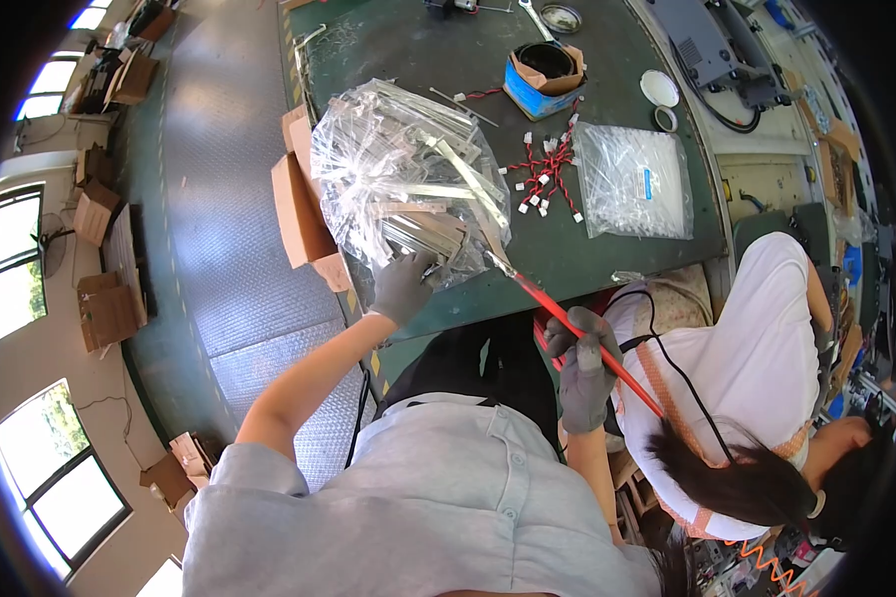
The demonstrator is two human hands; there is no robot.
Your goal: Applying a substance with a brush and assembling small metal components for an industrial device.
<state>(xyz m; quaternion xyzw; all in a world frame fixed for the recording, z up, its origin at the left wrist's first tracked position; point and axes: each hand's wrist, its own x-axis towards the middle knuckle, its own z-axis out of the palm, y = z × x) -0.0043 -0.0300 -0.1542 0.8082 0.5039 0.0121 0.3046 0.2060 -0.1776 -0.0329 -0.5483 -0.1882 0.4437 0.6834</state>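
Observation:
My left hand (405, 287), in a grey glove, has its fingers closed at the near end of a stack of thin metal strips (423, 235). The stack lies on a clear plastic bag (353, 184) spread over the table's left corner, with more silvery strips loose on and in it. In my right hand (584, 368), also gloved in grey, is a long red-handled tool (546, 300), perhaps a cutter. Its metal head points up and left, next to the bag's right edge. Part of a second red handle shows beside that hand.
Red-and-black cables with white connectors (546, 174) lie right of the bag, beside a clear bag of white pieces (635, 184). Behind stands a blue box (538, 95). An open cardboard box (299, 204) is at the table's left edge. A co-worker in white (722, 338) sits close on the right.

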